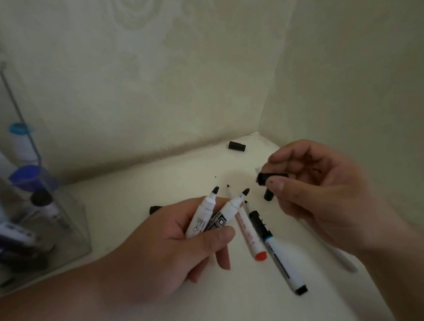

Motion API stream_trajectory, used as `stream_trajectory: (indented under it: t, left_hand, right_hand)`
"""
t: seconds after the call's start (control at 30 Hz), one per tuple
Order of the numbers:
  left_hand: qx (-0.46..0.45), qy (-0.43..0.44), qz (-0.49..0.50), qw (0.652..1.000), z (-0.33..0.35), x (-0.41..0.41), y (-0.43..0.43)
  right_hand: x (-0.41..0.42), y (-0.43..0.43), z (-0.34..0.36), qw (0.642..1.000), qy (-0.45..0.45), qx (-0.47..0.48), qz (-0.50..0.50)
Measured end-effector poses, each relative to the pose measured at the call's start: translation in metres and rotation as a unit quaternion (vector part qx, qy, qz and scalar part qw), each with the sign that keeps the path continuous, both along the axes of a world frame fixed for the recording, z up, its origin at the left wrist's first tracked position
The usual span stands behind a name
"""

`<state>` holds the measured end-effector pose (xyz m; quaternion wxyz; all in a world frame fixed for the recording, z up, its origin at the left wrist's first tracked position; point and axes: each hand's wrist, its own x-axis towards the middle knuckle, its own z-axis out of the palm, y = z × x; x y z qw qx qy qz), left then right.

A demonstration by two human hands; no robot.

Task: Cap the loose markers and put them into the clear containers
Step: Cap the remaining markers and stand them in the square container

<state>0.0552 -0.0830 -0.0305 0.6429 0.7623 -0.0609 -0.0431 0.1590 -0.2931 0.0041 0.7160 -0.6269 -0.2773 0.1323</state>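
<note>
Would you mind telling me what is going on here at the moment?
A person is capping markers. The left hand grips two uncapped markers, tips up, while the right hand pinches a black cap just beyond them, not yet on either. A red-ended marker and a black-capped marker lie on the table, a loose cap sits near the wall, and the clear container holds several markers.

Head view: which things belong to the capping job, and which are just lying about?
In the job: left hand gripping two uncapped markers; right hand pinching a black cap; loose caps; red-ended marker; blue-banded marker; clear container.
Just lying about: dark specks on the table; wall.
</note>
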Motion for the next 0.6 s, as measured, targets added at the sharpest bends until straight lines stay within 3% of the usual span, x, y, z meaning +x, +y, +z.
stream_trajectory:
  t: [0.2,0.33,0.6]
  left_hand:
    - [0.018,-0.001,0.014,1.0,0.006,0.0,-0.004]
    - [0.035,-0.001,0.033,0.999,0.01,0.0,-0.009]
    - [0.068,-0.013,0.045,0.997,0.011,-0.003,-0.015]
  right_hand:
    - [0.002,-0.008,-0.001,0.997,-0.049,0.014,0.055]
    - [-0.005,-0.005,0.0,0.996,-0.085,0.012,0.038]
    - [-0.018,-0.001,0.006,0.991,-0.107,-0.075,0.031]
